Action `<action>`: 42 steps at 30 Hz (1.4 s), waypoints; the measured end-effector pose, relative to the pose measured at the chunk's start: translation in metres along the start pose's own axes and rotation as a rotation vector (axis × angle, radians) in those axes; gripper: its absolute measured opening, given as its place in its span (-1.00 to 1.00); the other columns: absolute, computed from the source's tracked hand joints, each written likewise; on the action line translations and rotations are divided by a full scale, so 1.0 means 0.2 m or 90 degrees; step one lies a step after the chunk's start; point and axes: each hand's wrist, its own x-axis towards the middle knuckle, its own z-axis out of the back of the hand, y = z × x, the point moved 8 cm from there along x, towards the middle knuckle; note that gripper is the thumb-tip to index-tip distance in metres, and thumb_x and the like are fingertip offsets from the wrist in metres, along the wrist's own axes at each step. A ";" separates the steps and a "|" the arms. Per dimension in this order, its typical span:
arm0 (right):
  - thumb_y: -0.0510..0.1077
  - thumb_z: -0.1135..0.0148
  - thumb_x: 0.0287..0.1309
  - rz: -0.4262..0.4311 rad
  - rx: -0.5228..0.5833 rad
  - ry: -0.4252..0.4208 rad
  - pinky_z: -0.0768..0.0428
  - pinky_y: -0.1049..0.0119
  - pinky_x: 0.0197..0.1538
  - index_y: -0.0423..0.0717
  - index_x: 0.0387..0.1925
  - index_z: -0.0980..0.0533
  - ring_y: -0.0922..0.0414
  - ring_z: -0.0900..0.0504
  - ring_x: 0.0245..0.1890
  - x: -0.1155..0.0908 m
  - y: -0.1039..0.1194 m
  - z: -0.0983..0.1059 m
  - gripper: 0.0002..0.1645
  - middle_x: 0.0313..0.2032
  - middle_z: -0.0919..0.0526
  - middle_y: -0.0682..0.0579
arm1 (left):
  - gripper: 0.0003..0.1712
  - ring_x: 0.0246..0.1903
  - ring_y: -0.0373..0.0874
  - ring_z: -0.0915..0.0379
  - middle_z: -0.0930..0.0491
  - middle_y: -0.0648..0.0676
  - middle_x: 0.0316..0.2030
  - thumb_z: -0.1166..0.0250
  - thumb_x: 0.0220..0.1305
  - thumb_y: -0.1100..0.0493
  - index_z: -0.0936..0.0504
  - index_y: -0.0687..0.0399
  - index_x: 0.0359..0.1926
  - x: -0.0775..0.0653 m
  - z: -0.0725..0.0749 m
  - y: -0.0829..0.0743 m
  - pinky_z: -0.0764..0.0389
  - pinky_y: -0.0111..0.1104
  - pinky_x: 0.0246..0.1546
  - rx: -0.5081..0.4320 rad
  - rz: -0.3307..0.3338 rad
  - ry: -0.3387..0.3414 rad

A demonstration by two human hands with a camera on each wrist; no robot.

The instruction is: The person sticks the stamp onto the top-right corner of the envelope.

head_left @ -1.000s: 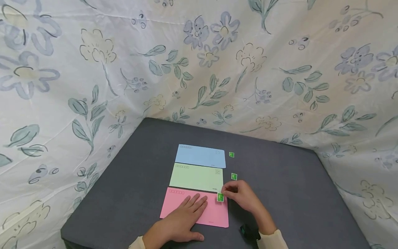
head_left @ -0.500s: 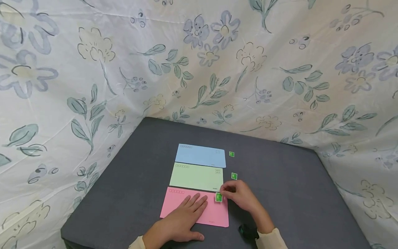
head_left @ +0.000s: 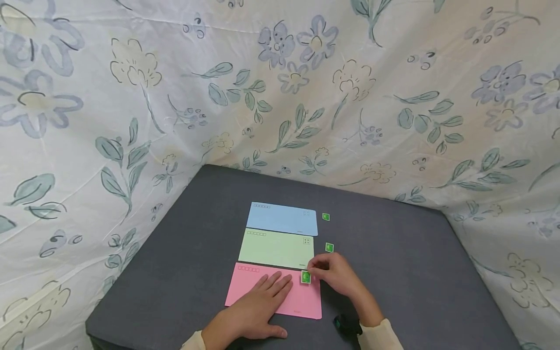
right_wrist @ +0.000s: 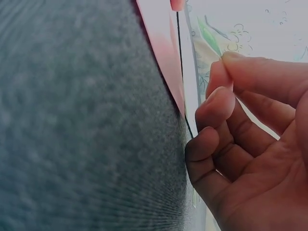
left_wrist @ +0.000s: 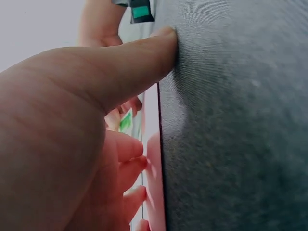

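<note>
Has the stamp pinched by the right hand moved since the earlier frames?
Yes, the stamp has shifted slightly toward picture left, against the unmoved pink envelope.

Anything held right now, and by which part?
Right hand: green stamp, pinched near its upper-right corner in the head view. Left hand: nothing held, resting on the pink envelope.
</note>
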 end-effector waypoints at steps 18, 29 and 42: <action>-0.18 -0.53 0.33 0.018 -0.007 0.005 -0.65 0.31 -0.36 -0.06 -0.22 -0.81 0.16 -0.64 -0.43 0.02 0.01 -0.04 -0.96 -0.38 -0.73 0.17 | 0.22 0.67 0.03 0.01 -0.14 0.00 0.69 -0.24 0.34 -0.59 -0.17 0.03 0.73 0.01 0.01 -0.01 -0.14 0.01 0.59 0.022 0.027 -0.014; -0.15 -0.51 0.36 0.004 -0.016 0.011 -0.63 0.33 -0.39 -0.08 -0.23 -0.80 0.17 -0.61 -0.46 0.03 0.02 -0.06 -0.92 -0.40 -0.72 0.18 | 0.23 0.64 0.02 -0.05 -0.18 -0.01 0.67 -0.23 0.32 -0.62 -0.19 0.01 0.73 0.02 0.02 -0.03 -0.18 0.01 0.58 0.049 0.040 -0.021; -0.15 -0.53 0.33 -0.006 -0.034 0.000 -0.62 0.31 -0.39 -0.08 -0.24 -0.81 0.14 -0.60 -0.43 0.03 0.02 -0.08 -0.93 -0.40 -0.71 0.18 | 0.21 0.63 0.00 -0.06 -0.19 -0.03 0.66 -0.24 0.30 -0.63 -0.22 -0.04 0.72 0.03 0.02 -0.05 -0.19 0.02 0.57 0.064 0.063 -0.016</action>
